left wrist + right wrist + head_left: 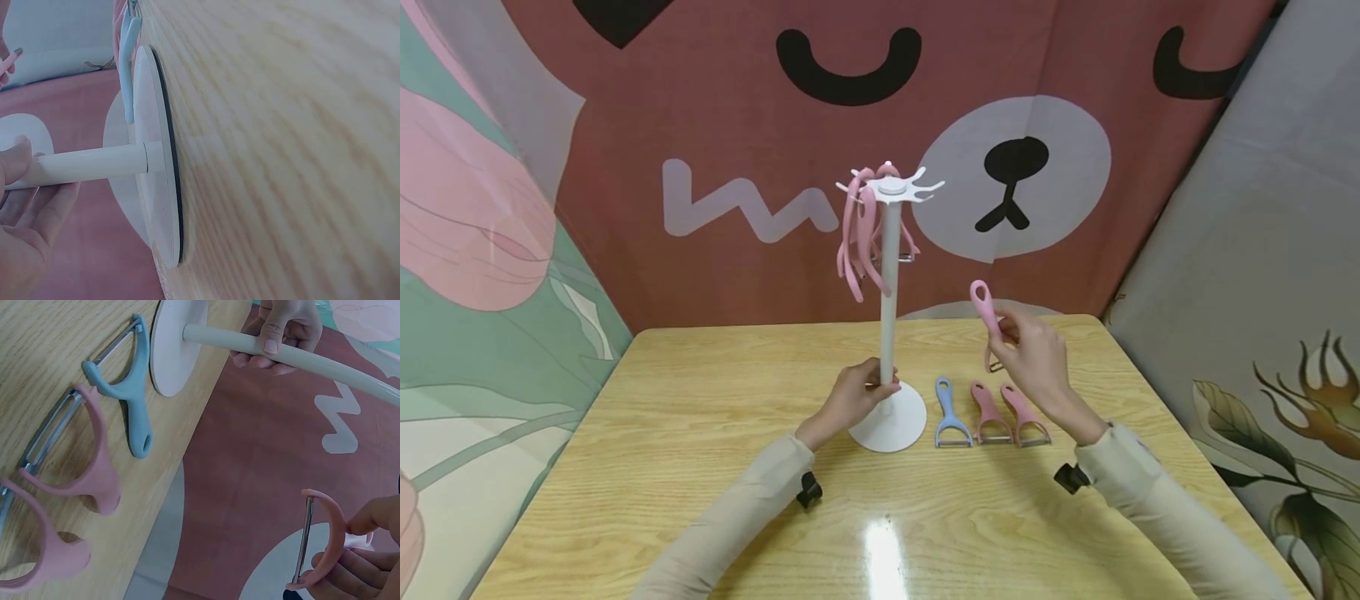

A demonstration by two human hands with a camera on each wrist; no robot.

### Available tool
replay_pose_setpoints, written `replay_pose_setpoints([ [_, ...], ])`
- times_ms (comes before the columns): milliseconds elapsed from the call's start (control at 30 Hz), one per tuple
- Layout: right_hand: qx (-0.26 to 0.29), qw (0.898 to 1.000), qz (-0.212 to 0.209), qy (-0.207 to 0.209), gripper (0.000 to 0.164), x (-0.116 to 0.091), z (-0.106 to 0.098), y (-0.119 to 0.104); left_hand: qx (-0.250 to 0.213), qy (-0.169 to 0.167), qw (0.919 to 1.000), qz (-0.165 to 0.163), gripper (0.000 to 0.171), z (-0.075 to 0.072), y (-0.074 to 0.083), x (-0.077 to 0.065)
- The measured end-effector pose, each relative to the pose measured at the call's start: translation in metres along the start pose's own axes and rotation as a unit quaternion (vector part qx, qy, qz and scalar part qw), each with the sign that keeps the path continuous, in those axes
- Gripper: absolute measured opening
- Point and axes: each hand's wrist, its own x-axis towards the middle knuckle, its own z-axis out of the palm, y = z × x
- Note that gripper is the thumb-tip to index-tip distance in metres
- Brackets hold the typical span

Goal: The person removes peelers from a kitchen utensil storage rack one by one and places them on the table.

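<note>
My left hand [852,395] grips the white pole [889,308] of a hook stand low down, just above its round base [887,433]. In the left wrist view the thumb and fingers wrap that pole. My right hand [1033,354] holds a pink peeler [986,310] by its handle, raised over the table to the right of the stand, the looped end up. The right wrist view shows its curved head and metal blade [304,540]. Several pink peelers [865,229] hang from the left and back hooks at the top of the stand [892,188].
On the wooden table [715,400], right of the base, lie a blue peeler [948,408] and two pink peelers, one in the middle [988,408] and one at the right [1021,408]. Behind the table hangs a red-brown cloth [737,267] with a printed animal face.
</note>
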Motion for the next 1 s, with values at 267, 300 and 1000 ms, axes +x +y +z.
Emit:
replay_pose_setpoints([
  [267, -0.012, 1.0, 0.016, -0.015, 0.027, -0.004, -0.001, 0.007, -0.004, -0.002, 1.0, -0.003, 0.018, -0.001, 0.001, -0.001],
  [300, -0.013, 1.0, 0.017, -0.016, 0.027, -0.005, -0.001, 0.008, -0.005, -0.002, 1.0, -0.003, 0.018, -0.001, 0.001, -0.001],
  [1000, -0.029, 0.999, 0.015, -0.039, 0.03, -0.012, -0.008, 0.023, -0.006, 0.001, 1.0, -0.003, 0.019, 0.0, -0.002, 0.0],
])
